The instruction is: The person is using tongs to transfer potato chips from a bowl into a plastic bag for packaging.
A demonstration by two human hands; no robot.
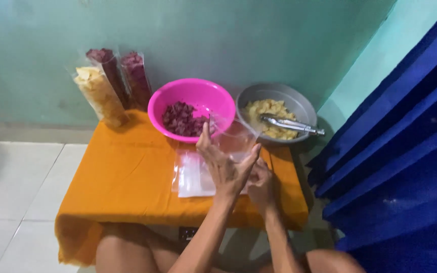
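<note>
Fingers of my left hand (223,164) and right hand (261,184) grasp a clear bag (234,137) just before the pink bowl (192,107).

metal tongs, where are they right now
In the head view the metal tongs lie in the grey bowl of yellow chips, back right of the orange table, beside the pink bowl.
</note>
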